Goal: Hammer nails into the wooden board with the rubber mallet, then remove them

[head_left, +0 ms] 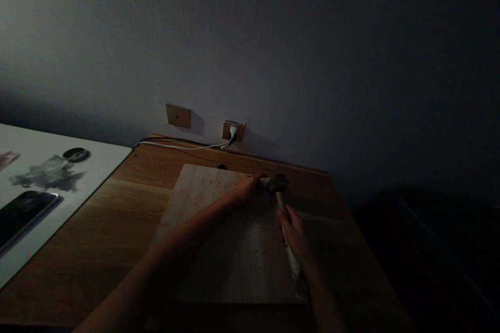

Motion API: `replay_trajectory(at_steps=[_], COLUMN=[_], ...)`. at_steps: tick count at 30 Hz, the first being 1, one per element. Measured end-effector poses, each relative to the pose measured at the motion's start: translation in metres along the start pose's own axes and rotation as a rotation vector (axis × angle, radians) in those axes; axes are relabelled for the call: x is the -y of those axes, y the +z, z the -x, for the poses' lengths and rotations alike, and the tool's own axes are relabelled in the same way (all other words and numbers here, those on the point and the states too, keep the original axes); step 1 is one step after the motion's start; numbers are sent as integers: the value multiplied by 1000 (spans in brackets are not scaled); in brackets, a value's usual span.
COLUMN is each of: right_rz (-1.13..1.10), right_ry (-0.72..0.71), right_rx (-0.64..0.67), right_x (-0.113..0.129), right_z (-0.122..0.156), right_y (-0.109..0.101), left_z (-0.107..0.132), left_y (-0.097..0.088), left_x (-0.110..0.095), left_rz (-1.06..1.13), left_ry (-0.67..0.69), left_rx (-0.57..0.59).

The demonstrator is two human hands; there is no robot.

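Observation:
A pale wooden board [219, 250] lies flat on a brown wooden table [113, 229]. My right hand [294, 231] grips the wooden handle of a hammer [278, 185], whose dark metal head sits at the board's far right corner. My left hand [248, 187] reaches across the board, its fingertips pinched together just left of the hammer head. Whatever the fingers pinch is too small and dark to make out. A row of small dots runs along the board's far edge.
A white surface [97, 166] at left carries a dark phone [23, 213], a crumpled wrapper [49, 174] and a small round object [76, 154]. Two wall sockets [178, 115] sit behind the table; a white cable [183, 146] runs from the right one. Dark furniture lies right.

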State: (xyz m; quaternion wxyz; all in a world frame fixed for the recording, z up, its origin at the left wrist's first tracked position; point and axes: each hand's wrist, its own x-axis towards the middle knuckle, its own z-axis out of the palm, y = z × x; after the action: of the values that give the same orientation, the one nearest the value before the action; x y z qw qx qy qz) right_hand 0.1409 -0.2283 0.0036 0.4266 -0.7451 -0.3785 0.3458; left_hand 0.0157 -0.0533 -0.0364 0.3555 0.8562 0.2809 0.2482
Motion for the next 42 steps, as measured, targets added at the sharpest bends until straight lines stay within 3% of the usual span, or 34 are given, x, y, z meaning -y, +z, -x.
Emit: replay_trajectory(at_steps=[4, 7, 12, 15, 18, 21, 25, 31, 38, 42], right_rz=[-40, -50, -70, -73, -63, -52, -57, -61, -91, -109], right_ry=[-20, 8, 89, 105, 108, 107, 126, 149, 120, 145], right_rx=[-24, -7, -25, -46, -31, 18, 39, 39, 25, 22], right_x=[-7, -12, -20, -24, -27, -26, -21, -16, -24, -24], right_z=[8, 14, 21, 22, 21, 21, 22, 23, 23, 24], right_y=[-5, -5, 1, 3, 2, 0, -2, -2, -1, 0], left_z=[-3, 2, 38, 64, 80, 82, 63, 27, 23, 20], left_y=[-10, -36, -90, -101, -94, -83, -72, -43, -28, -27], left_x=[-3, -4, -4, -11, -20, -27, -25, -10, 5, 6], left_rz=[-11, -39, -150, -335, -470, -431, -256, -156, -125, -110], left_ry=[0, 19, 62, 52, 53, 70, 21, -1, 126, 95], left_rx=[46, 94, 213, 335, 394, 316, 149, 24, -105, -92])
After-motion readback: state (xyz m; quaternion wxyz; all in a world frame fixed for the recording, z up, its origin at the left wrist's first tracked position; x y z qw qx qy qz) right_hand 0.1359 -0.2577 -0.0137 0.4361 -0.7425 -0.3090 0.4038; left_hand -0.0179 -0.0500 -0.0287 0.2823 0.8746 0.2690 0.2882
